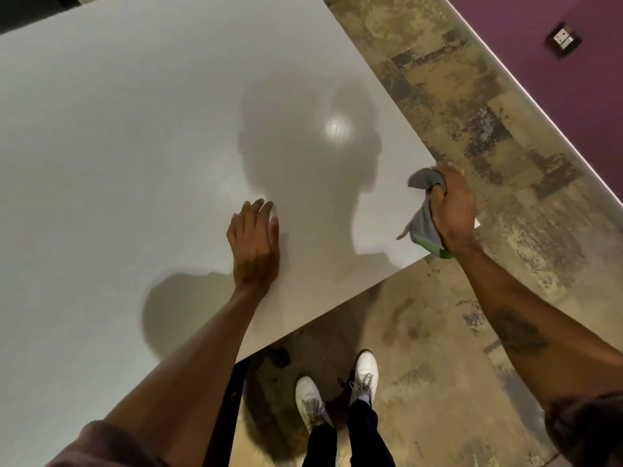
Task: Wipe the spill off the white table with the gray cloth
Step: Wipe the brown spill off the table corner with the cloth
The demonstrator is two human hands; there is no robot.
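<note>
The white table [135, 129] fills the left and middle of the view, with its corner at the right. My right hand [453, 210] is closed around the bunched gray cloth [424, 214], which has a green edge, right at that corner of the table. My left hand [254, 244] lies flat on the tabletop near the front edge, fingers together and holding nothing. A bright glossy patch [337, 129] shows on the surface beyond the hands; I cannot tell whether it is liquid or a light's reflection. Shadows of a head and shoulders fall across the table.
A mottled tan and gray floor [472, 96] runs to the right of the table and below it. A purple wall [556, 79] with a wall socket [563, 38] stands at the far right. My white shoes [337, 382] are by the table's front edge.
</note>
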